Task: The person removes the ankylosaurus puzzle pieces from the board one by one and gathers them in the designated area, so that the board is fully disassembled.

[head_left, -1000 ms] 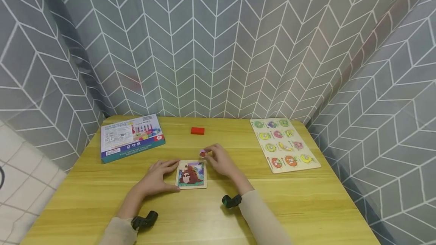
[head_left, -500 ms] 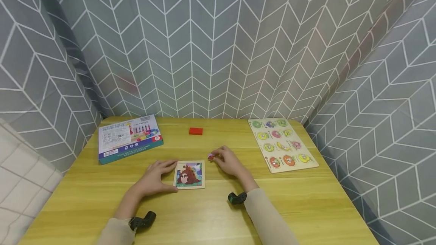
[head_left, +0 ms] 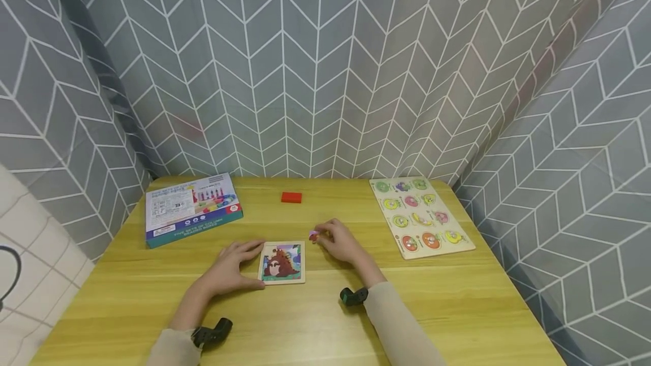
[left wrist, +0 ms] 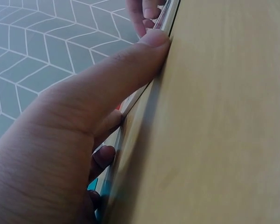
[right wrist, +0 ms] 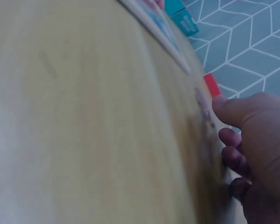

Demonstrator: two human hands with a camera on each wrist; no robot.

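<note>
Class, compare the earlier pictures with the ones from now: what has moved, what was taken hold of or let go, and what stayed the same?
The right hand has shifted rightward and slightly nearer the person, bringing the piece away from the puzzle's corner. No new grasp or release is visible. Unchanged: left hand at the puzzle's left side, box, red block, fruit board.

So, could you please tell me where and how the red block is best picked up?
I would pinch the red block from above, midway along its long front and back sides. It lies flat, its length running left to right, apart from the other things, so both sides look reachable.
</note>
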